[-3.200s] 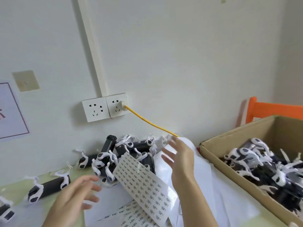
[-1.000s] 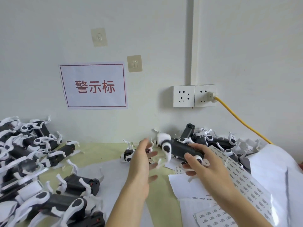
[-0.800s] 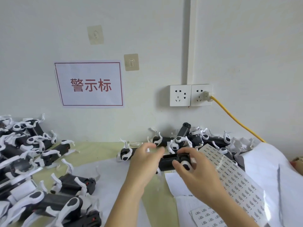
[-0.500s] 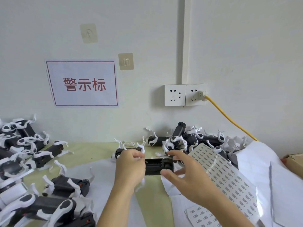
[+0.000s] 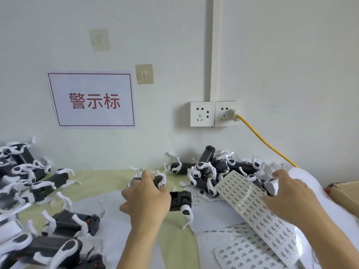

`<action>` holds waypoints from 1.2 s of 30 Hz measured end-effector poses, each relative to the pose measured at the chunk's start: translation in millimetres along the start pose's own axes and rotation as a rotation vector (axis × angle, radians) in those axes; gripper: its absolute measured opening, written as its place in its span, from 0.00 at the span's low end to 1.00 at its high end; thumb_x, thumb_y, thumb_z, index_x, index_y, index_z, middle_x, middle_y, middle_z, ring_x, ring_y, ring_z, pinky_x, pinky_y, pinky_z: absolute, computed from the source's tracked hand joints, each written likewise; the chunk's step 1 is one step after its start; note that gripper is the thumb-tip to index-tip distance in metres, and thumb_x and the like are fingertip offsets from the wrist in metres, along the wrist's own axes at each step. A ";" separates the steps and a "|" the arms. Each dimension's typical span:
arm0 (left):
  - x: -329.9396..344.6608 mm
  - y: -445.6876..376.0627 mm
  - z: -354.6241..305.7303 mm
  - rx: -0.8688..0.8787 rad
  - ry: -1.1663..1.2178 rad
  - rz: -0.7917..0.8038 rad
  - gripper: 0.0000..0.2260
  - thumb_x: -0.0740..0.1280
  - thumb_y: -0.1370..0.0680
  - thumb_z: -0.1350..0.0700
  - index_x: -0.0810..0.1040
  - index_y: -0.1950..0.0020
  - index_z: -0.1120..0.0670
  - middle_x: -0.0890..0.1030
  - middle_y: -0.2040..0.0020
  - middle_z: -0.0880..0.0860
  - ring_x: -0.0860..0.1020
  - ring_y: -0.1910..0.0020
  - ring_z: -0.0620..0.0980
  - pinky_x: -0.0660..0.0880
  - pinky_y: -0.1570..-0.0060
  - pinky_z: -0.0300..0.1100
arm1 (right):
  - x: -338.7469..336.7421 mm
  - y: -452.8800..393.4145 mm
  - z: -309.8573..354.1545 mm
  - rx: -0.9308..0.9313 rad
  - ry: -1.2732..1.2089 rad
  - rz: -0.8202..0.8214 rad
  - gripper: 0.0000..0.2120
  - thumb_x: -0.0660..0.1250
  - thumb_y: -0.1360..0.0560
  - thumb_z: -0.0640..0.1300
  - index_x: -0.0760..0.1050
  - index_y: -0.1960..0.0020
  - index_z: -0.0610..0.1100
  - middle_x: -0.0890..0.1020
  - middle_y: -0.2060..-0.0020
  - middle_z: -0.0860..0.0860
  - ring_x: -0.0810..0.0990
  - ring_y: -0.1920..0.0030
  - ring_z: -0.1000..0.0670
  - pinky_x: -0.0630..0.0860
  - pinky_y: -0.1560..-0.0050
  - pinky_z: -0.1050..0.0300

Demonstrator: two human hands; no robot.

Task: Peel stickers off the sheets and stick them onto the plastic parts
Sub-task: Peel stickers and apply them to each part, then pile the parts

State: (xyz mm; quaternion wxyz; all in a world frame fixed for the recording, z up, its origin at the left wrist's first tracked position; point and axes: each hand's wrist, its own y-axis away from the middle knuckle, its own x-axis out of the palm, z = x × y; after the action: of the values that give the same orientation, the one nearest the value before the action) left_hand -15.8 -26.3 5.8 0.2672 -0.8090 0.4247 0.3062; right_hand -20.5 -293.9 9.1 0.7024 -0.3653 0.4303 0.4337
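Observation:
My left hand point(image 5: 145, 199) grips one end of a black plastic part with white legs point(image 5: 179, 199), which rests on the green table near the middle. My right hand point(image 5: 291, 199) is apart from that part, farther right, fingers spread above the curled sticker sheet point(image 5: 250, 206). Its fingertips are near the white parts at the edge of the pile, and nothing shows in its grasp. A second sticker sheet point(image 5: 246, 253) lies flat at the front right.
A pile of black-and-white parts point(image 5: 209, 169) lies against the wall, with more parts at the left point(image 5: 38, 183). White paper point(image 5: 303, 177) and a cardboard box corner point(image 5: 343, 193) sit at the right. A yellow cable point(image 5: 268, 144) runs down from the wall socket.
My right hand let go of the black part and moved right over the curled sticker sheet. My left hand kept hold of the part, now low on the table.

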 end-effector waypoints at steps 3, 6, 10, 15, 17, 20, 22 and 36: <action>2.9 17.1 -18.3 0.142 0.127 -0.094 0.10 0.62 0.21 0.55 0.71 0.41 0.47 0.71 0.46 0.50 0.66 0.35 0.56 0.64 0.42 0.51 | 5.5 3.9 3.4 -0.004 0.007 0.084 0.31 0.67 0.29 0.42 0.59 0.29 0.48 0.78 0.56 0.49 0.80 0.56 0.47 0.80 0.54 0.50; 9.6 32.6 -32.9 0.372 0.263 -0.121 0.10 0.64 0.22 0.58 0.73 0.42 0.49 0.73 0.48 0.47 0.70 0.40 0.52 0.65 0.45 0.47 | 8.1 6.1 8.7 -0.013 -0.086 0.059 0.28 0.65 0.29 0.37 0.64 0.30 0.48 0.78 0.52 0.49 0.81 0.57 0.47 0.81 0.57 0.50; 16.9 44.5 -41.3 0.621 0.456 0.007 0.09 0.66 0.23 0.61 0.75 0.46 0.49 0.77 0.51 0.45 0.75 0.47 0.44 0.72 0.44 0.43 | -1.6 7.1 19.6 -0.071 -0.464 0.016 0.15 0.73 0.28 0.40 0.78 0.42 0.50 0.84 0.61 0.54 0.82 0.68 0.55 0.74 0.71 0.62; 19.7 49.0 -43.3 0.714 0.495 0.244 0.12 0.69 0.22 0.54 0.75 0.44 0.38 0.76 0.46 0.40 0.73 0.42 0.38 0.71 0.42 0.36 | -5.8 24.4 46.1 -0.243 -0.823 0.053 0.04 0.76 0.27 0.46 0.84 0.60 0.54 0.86 0.67 0.57 0.84 0.68 0.57 0.78 0.62 0.55; 19.7 51.3 -44.1 0.732 0.444 0.283 0.14 0.69 0.22 0.50 0.72 0.42 0.34 0.74 0.41 0.38 0.70 0.36 0.41 0.69 0.35 0.48 | -3.0 28.9 52.7 -0.274 -0.884 0.089 0.05 0.74 0.25 0.46 0.85 0.59 0.54 0.87 0.65 0.56 0.85 0.65 0.56 0.81 0.56 0.52; 18.8 53.5 -45.7 0.717 0.426 0.227 0.14 0.69 0.21 0.50 0.72 0.40 0.35 0.73 0.41 0.37 0.71 0.36 0.42 0.68 0.34 0.54 | -3.6 31.8 54.9 -0.311 -1.008 0.173 0.09 0.69 0.21 0.43 0.87 0.53 0.52 0.88 0.59 0.52 0.87 0.55 0.49 0.81 0.44 0.42; 18.6 53.4 -46.0 0.697 0.450 0.204 0.15 0.69 0.21 0.51 0.71 0.41 0.35 0.73 0.42 0.37 0.72 0.38 0.42 0.69 0.34 0.54 | -4.9 32.1 55.1 -0.318 -1.075 0.210 0.10 0.67 0.21 0.41 0.87 0.53 0.50 0.88 0.57 0.48 0.87 0.53 0.44 0.80 0.42 0.38; 13.4 52.1 -44.9 0.669 0.485 0.166 0.14 0.73 0.25 0.55 0.74 0.46 0.39 0.75 0.45 0.37 0.72 0.42 0.37 0.70 0.36 0.50 | 4.8 26.1 56.0 -0.260 -1.173 0.174 0.07 0.68 0.22 0.41 0.85 0.56 0.44 0.87 0.59 0.43 0.84 0.53 0.35 0.78 0.43 0.32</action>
State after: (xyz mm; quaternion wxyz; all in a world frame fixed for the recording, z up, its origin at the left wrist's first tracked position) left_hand -42.0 -90.3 17.2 0.3820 -0.6893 0.6149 -0.0275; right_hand -27.4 -233.5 21.4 0.7340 -0.1114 -0.0567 0.6675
